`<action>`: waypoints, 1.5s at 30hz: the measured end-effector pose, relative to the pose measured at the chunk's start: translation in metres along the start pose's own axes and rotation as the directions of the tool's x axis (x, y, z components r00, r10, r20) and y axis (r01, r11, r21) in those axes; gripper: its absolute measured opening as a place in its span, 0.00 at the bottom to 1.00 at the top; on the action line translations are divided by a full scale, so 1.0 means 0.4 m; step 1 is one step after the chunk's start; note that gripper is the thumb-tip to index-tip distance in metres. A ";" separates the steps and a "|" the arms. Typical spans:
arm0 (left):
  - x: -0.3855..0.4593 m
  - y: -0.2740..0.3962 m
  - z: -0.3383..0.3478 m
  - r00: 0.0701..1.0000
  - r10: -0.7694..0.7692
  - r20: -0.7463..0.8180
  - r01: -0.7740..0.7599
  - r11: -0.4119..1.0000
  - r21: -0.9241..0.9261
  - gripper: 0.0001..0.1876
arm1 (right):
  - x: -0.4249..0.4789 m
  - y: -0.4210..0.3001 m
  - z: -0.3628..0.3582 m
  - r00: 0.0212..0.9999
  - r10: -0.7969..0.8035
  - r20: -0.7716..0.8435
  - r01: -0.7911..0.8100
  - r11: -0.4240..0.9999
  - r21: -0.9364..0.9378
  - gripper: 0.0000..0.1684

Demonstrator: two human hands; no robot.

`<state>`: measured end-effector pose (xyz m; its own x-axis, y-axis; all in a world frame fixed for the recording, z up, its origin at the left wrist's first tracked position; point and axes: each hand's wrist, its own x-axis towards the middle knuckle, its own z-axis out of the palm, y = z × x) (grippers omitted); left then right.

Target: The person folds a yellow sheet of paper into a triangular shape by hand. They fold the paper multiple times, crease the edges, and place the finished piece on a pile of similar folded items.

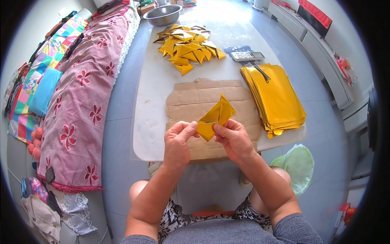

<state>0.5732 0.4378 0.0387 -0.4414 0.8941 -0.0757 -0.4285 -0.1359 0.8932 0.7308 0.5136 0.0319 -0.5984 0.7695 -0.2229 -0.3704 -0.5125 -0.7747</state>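
Between my two hands is a piece of folded gold foil paper (210, 122), raised over a flat cardboard sheet (195, 94). My left hand (179, 137) pinches its left corner between thumb and forefinger. On the other side my right hand (233, 135) grips the lower right part, thumb on top. One pointed end of the paper sticks up towards the far side. A thick stack of flat gold foil sheets (277, 97) lies right of the cardboard, with a dark metal tool (260, 72), its kind unclear, on its far end. Beyond the cardboard is a pile of folded gold pieces (189, 45).
The white table (149, 128) has a steel basin (163, 15) at its far left and a white remote control (247, 56) beyond the stack. A green-lined bin (297, 169) stands by my right knee. Left is a sofa with a pink flowered cover (82, 106); a low cabinet (317, 48) runs along the right.
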 end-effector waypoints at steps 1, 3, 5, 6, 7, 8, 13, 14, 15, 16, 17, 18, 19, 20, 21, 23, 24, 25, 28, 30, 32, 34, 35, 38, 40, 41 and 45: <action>0.001 0.002 0.003 1.000 0.004 0.000 -0.004 1.000 -0.024 0.08 | 0.000 -0.001 0.000 1.000 -0.001 -0.011 0.001 1.000 0.020 0.08; 0.004 -0.003 0.001 0.999 0.036 -0.003 -0.036 0.999 -0.029 0.08 | 0.002 -0.004 0.004 0.999 -0.002 -0.034 0.004 0.998 0.059 0.06; 0.007 -0.011 -0.005 0.995 0.096 -0.012 -0.096 0.995 0.008 0.08 | 0.001 -0.004 0.011 0.999 0.005 -0.034 -0.003 0.998 0.065 0.05; 0.006 -0.013 -0.003 0.997 0.076 -0.021 -0.076 0.997 -0.007 0.08 | 0.000 -0.004 0.012 0.999 0.009 -0.034 -0.006 0.998 0.069 0.05; 0.004 -0.009 0.010 0.998 0.055 -0.029 -0.055 0.998 -0.024 0.08 | 0.002 -0.003 0.009 0.999 0.014 -0.047 -0.010 0.996 0.083 0.04; 0.002 -0.009 0.020 0.999 0.033 -0.036 -0.034 0.999 -0.040 0.08 | 0.005 -0.002 0.005 0.998 0.019 -0.059 -0.013 0.995 0.098 0.04; -0.007 -0.026 0.023 0.989 -0.104 0.106 0.086 0.983 0.160 0.07 | 0.012 -0.001 -0.009 0.997 0.032 -0.076 -0.021 0.990 0.137 0.02; -0.005 -0.032 0.013 0.986 -0.111 0.124 0.088 0.980 0.179 0.07 | 0.010 -0.003 -0.008 0.997 0.029 -0.073 -0.019 0.990 0.138 0.02; -0.005 -0.036 0.008 0.983 -0.118 0.141 0.089 0.976 0.197 0.06 | 0.008 -0.004 -0.007 0.997 0.027 -0.071 -0.017 0.990 0.140 0.02; -0.006 -0.036 0.009 0.985 -0.111 0.134 0.083 0.977 0.196 0.06 | 0.008 -0.004 -0.008 0.997 0.032 -0.072 -0.022 0.990 0.142 0.02; -0.007 -0.034 0.011 0.986 -0.103 0.128 0.077 0.978 0.194 0.06 | 0.007 -0.003 -0.008 0.997 0.038 -0.074 -0.027 0.989 0.144 0.02; -0.008 -0.034 0.013 0.988 -0.096 0.121 0.071 0.979 0.193 0.06 | 0.007 -0.003 -0.008 0.996 0.043 -0.075 -0.032 0.989 0.146 0.02; -0.008 -0.035 0.014 0.989 -0.096 0.117 0.070 0.977 0.202 0.06 | 0.007 -0.002 -0.009 0.996 0.043 -0.076 -0.031 0.988 0.152 0.02; -0.008 -0.036 0.016 0.989 -0.095 0.113 0.070 0.975 0.212 0.06 | 0.009 0.000 -0.012 0.996 0.042 -0.077 -0.029 0.987 0.158 0.02; -0.009 -0.036 0.017 0.989 -0.095 0.109 0.069 0.973 0.221 0.06 | 0.011 0.002 -0.014 0.996 0.041 -0.078 -0.028 0.986 0.164 0.02; -0.008 -0.033 0.016 0.977 -0.161 0.137 0.120 0.956 0.266 0.06 | 0.017 0.002 -0.022 0.996 0.040 -0.073 -0.027 0.983 0.181 0.02; -0.007 -0.031 0.016 0.970 -0.194 0.149 0.145 0.946 0.289 0.06 | 0.019 0.002 -0.025 0.997 0.040 -0.071 -0.026 0.982 0.189 0.03; -0.008 -0.031 0.018 0.970 -0.194 0.146 0.144 0.944 0.297 0.06 | 0.019 0.004 -0.027 0.996 0.043 -0.075 -0.028 0.982 0.189 0.03; -0.010 -0.032 0.020 0.972 -0.188 0.143 0.136 0.940 0.313 0.06 | 0.017 0.005 -0.028 0.995 0.051 -0.084 -0.034 0.981 0.191 0.03; -0.011 -0.039 0.015 0.973 -0.178 0.149 0.124 0.941 0.314 0.06 | 0.016 0.001 -0.023 0.995 0.054 -0.086 -0.037 0.981 0.193 0.04; -0.013 -0.040 0.020 0.969 -0.196 0.150 0.142 0.941 0.308 0.06 | 0.017 -0.003 -0.024 0.996 0.044 -0.082 -0.028 0.982 0.189 0.04; -0.015 -0.037 0.032 0.969 -0.202 0.139 0.160 0.951 0.266 0.06 | 0.017 -0.007 -0.022 0.996 0.042 -0.083 -0.029 0.988 0.151 0.05; -0.018 -0.031 0.044 0.971 -0.201 0.127 0.169 0.959 0.226 0.06 | 0.014 -0.009 -0.019 0.995 0.045 -0.087 -0.035 0.993 0.114 0.05; -0.011 -0.032 0.026 0.960 -0.228 0.163 0.193 0.959 0.207 0.07 | 0.008 -0.004 -0.022 0.995 0.062 -0.080 -0.059 0.997 0.046 0.08; -0.008 -0.039 0.009 0.953 -0.257 0.162 0.221 0.953 0.207 0.07 | 0.007 -0.004 -0.027 0.995 0.068 -0.072 -0.068 0.998 -0.002 0.10; -0.010 -0.042 0.008 0.952 -0.271 0.138 0.242 0.950 0.196 0.08 | 0.007 -0.006 -0.027 0.995 0.067 -0.071 -0.069 0.997 -0.033 0.11; -0.004 -0.039 -0.011 0.941 -0.337 0.017 0.335 0.939 0.076 0.07 | 0.004 -0.034 -0.006 0.981 0.039 -0.191 -0.065 0.989 -0.131 0.15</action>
<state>0.5772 0.4366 0.0230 -0.2577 0.8947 -0.3648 -0.4903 0.2042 0.8473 0.7365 0.5226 0.0407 -0.4660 0.8076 -0.3615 -0.2349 -0.5068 -0.8294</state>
